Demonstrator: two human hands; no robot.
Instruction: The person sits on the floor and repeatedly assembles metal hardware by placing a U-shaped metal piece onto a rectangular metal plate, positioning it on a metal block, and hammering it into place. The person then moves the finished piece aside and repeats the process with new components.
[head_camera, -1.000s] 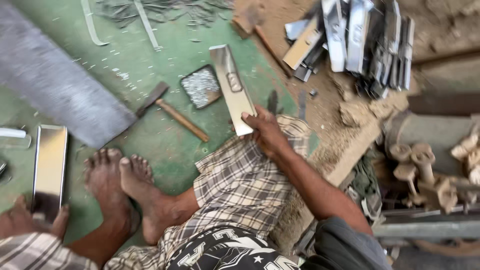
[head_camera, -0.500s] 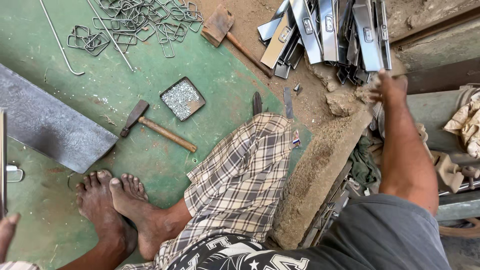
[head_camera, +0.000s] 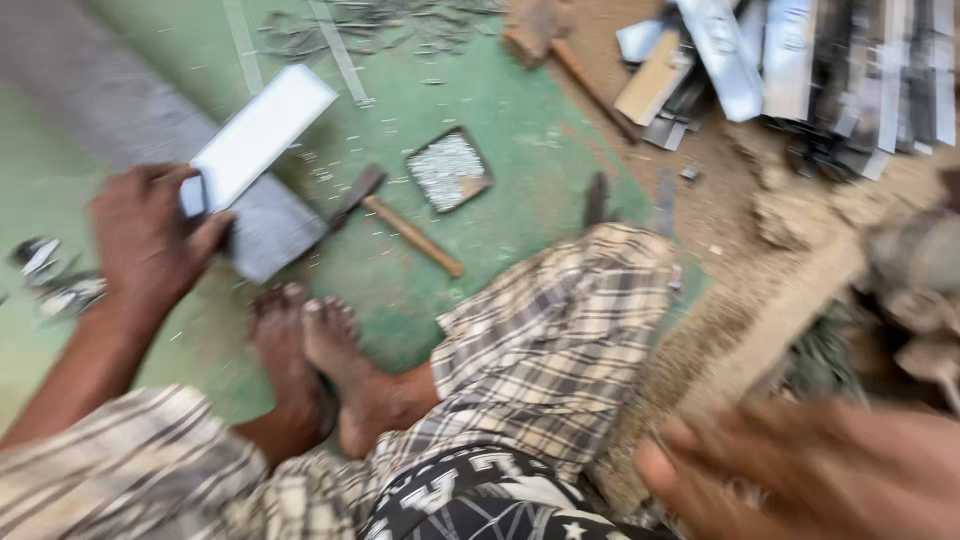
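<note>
A: What does the left hand (head_camera: 150, 245) have?

B: Its fingers (head_camera: 205, 235) are closed round the near end of a flat, pale rectangular metal plate (head_camera: 262, 137), thumb on one side, the rest on the other. The plate slants up and away from the fingertips, above the green floor (head_camera: 520, 130).

A: And beneath it?

B: A long grey metal slab (head_camera: 265, 225) lies just past the knuckles, under the plate's held end. Whether plate and slab touch, I cannot tell.

A: The right hand (head_camera: 820, 475)?

B: Low at the near edge, heavily blurred. The fingers (head_camera: 680, 470) look spread and hold nothing that I can see, but the blur leaves it uncertain.

A: What lies around?

B: Beyond the left fingertips, a wooden-handled hammer (head_camera: 400, 220) lies on the floor, then a small square tray of tiny bright metal bits (head_camera: 448, 170). Well beyond the right fingers is a heap of shiny folded metal strips (head_camera: 800, 60) on brown dirt.
</note>
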